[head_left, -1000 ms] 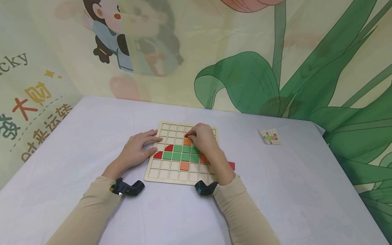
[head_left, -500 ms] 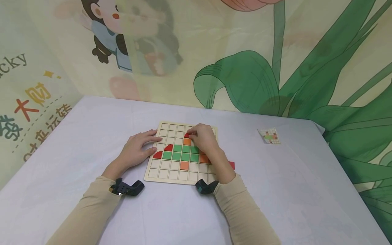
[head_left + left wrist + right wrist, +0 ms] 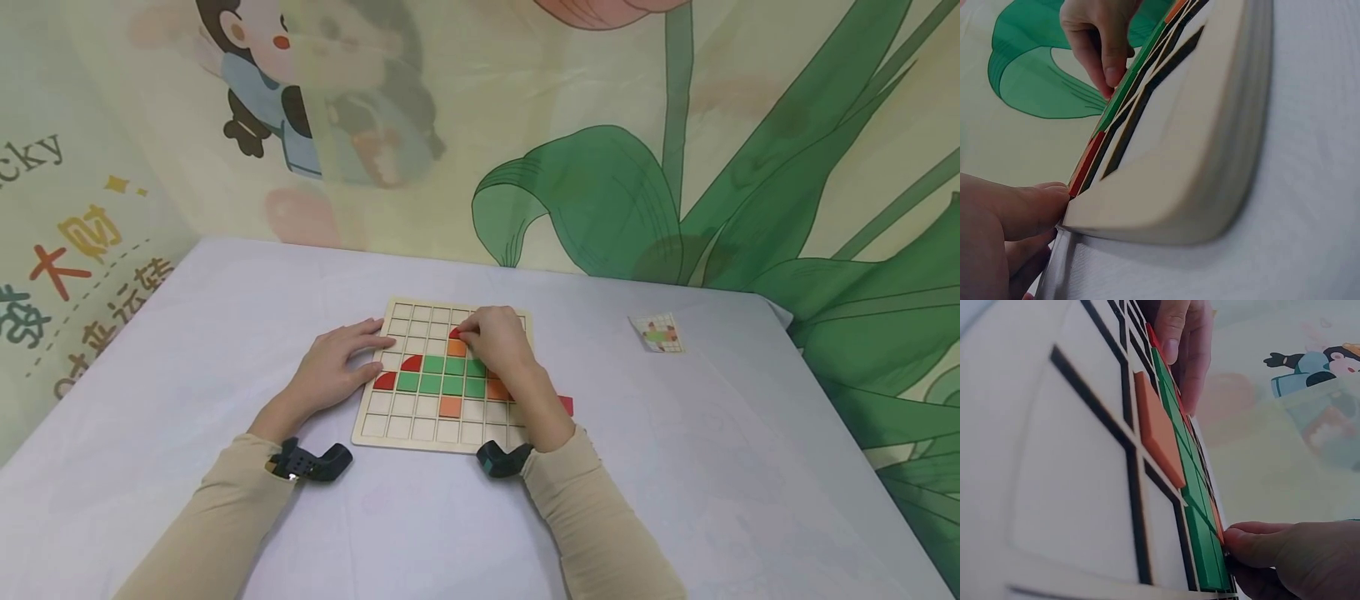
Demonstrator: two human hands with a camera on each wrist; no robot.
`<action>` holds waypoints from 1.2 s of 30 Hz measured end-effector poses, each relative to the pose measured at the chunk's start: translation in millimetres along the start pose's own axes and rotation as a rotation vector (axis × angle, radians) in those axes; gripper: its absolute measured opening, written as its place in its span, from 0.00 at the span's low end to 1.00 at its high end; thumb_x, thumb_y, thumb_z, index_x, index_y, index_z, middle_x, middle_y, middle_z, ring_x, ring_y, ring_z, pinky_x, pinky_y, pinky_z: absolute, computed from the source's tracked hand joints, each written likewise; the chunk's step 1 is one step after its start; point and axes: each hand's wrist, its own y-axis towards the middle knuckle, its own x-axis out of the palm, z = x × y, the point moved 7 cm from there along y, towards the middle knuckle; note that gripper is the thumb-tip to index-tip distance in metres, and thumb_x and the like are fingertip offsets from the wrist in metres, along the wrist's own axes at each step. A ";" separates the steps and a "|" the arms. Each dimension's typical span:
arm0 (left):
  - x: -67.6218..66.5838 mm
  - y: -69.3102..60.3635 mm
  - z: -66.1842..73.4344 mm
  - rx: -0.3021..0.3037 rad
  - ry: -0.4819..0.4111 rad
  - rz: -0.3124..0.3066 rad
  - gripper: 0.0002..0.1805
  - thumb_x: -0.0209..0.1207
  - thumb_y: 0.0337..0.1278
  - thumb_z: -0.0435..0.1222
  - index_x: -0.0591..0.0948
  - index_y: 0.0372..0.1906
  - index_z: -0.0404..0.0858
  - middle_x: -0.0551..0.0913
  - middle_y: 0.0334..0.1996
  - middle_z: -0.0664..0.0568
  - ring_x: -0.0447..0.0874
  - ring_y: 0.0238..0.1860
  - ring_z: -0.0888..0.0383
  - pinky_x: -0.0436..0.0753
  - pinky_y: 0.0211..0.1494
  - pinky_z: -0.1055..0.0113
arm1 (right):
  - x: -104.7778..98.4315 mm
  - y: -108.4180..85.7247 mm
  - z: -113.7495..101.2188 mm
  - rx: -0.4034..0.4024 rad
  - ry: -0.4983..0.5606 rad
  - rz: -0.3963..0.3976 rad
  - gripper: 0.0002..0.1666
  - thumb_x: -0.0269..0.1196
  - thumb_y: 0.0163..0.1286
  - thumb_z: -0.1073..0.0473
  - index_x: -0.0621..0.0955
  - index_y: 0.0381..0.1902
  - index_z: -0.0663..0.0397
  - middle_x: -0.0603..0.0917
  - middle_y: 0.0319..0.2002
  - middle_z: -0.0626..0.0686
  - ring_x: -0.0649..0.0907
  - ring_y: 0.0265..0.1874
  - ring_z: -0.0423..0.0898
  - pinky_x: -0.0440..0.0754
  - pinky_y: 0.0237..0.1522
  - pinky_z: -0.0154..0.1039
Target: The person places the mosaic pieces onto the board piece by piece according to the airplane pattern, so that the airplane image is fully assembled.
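A pale wooden grid board (image 3: 401, 429) lies on the table, partly filled with coloured tiles. My left hand (image 3: 337, 367) rests along its left edge, fingers spread; the left wrist view has the thumb (image 3: 1035, 206) touching the corner beside a red tile (image 3: 1087, 162). My right hand (image 3: 501, 342) pinches a red tile with a curved edge (image 3: 454, 332) at a cell just above an orange square tile (image 3: 456, 347). Two rows of green square tiles (image 3: 430, 384) cross the middle, with red curved tiles (image 3: 412, 362) at their left end. The right hand and forearm hide the board's right part.
A red piece (image 3: 566, 406) shows past the board's right edge, partly behind the forearm. A small pattern card (image 3: 658, 333) lies farther right on the white tablecloth (image 3: 720, 467). Behind the table hangs a printed backdrop (image 3: 600, 192).
My right hand stays at the same cell with the red curved tile, shifting only slightly. My left hand has kept its place on the board's edge.
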 end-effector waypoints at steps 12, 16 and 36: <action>1.7 0.7 0.1 0.010 -0.004 -0.004 0.22 0.58 0.58 0.38 0.78 0.58 0.42 0.65 0.70 0.43 0.58 0.71 0.41 0.54 0.70 0.41 | -29.4 -11.3 28.0 0.093 0.048 -0.151 0.10 0.62 0.67 0.56 0.85 0.43 0.49 0.85 0.42 0.49 0.80 0.43 0.46 0.82 0.44 0.38; -0.5 0.5 0.0 0.018 -0.001 -0.003 0.22 0.58 0.58 0.38 0.78 0.58 0.41 0.65 0.70 0.43 0.58 0.71 0.41 0.55 0.70 0.41 | -48.1 -29.5 58.3 0.179 0.030 -0.281 0.12 0.64 0.64 0.55 0.81 0.46 0.48 0.82 0.45 0.52 0.79 0.44 0.49 0.82 0.43 0.41; 6.2 5.0 -1.8 -0.012 0.020 0.015 0.22 0.58 0.59 0.39 0.77 0.59 0.42 0.64 0.71 0.43 0.56 0.72 0.41 0.52 0.71 0.39 | -49.6 -50.0 106.3 0.347 -0.094 -0.359 0.11 0.69 0.59 0.58 0.81 0.39 0.51 0.82 0.41 0.54 0.77 0.39 0.50 0.80 0.43 0.42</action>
